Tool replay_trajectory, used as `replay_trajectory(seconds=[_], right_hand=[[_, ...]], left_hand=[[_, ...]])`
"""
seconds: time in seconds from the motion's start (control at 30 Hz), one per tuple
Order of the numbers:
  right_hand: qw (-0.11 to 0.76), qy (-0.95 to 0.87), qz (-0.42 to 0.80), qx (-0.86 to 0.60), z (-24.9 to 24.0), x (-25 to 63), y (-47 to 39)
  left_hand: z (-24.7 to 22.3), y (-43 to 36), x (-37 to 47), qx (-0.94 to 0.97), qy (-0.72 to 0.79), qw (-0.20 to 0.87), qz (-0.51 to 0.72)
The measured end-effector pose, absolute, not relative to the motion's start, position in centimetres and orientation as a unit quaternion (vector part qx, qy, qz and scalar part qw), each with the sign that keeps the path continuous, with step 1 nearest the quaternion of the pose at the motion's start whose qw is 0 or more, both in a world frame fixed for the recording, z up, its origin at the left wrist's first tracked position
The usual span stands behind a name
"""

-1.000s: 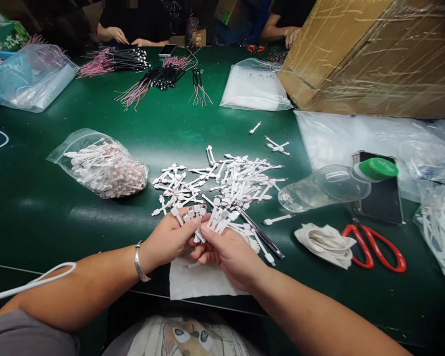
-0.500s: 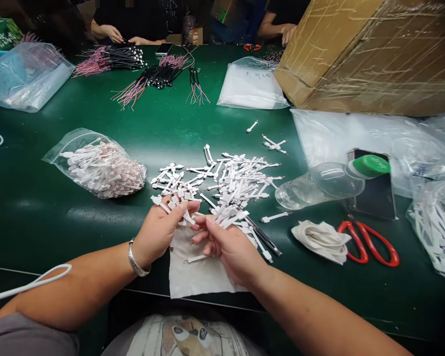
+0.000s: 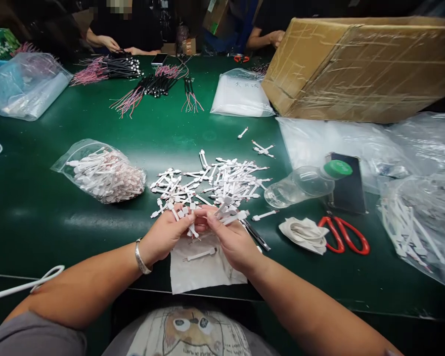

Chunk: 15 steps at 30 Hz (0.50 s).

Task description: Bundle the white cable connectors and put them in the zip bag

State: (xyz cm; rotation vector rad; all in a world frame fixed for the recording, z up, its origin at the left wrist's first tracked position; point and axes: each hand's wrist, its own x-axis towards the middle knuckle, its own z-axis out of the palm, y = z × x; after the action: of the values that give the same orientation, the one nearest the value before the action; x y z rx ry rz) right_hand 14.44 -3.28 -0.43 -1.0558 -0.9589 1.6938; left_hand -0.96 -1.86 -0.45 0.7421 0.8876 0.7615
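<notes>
Several short white cables (image 3: 183,213) with square plugs are pinched in my left hand (image 3: 165,234), their ends fanned out. My right hand (image 3: 234,243), its fingertips close against the left ones, grips more short white cables (image 3: 233,216) that stick up past the thumb. Beyond both hands spreads a loose pile of the same cables (image 3: 233,180). Under the hands lies a pale cloth (image 3: 193,275) with a single white cable (image 3: 200,255) on it. Black tweezers (image 3: 257,235) lie beside my right hand, partly hidden by it.
A bag of white cables (image 3: 106,175) lies left. To the right are a bottle (image 3: 300,185), a phone (image 3: 347,185), a folded cloth (image 3: 303,234), red-handled scissors (image 3: 346,234) and another cable bag (image 3: 411,227). A cardboard box (image 3: 371,74) stands behind. Black cable bundles (image 3: 159,85) lie near co-workers.
The view has shifted slightly. My hands have come closer together, fingertips meeting, and the cables in my right hand now point up and right. More of the cable on the cloth shows.
</notes>
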Motion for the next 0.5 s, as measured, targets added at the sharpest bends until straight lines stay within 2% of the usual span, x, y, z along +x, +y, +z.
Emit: replay_trajectory(seconds=[0.3,0.5], right_hand=[[0.538,-0.47,0.544,-0.44,0.0,15.0,-2.8],[0.612,-0.473,0.442,-0.454,2.0,18.8,-4.9]], left_hand=[[-0.8,-1.3,-1.0,0.315,0.45,0.748,0.374],[-2.0,-0.8,-1.5,0.311,0.494,0.742,0.331]])
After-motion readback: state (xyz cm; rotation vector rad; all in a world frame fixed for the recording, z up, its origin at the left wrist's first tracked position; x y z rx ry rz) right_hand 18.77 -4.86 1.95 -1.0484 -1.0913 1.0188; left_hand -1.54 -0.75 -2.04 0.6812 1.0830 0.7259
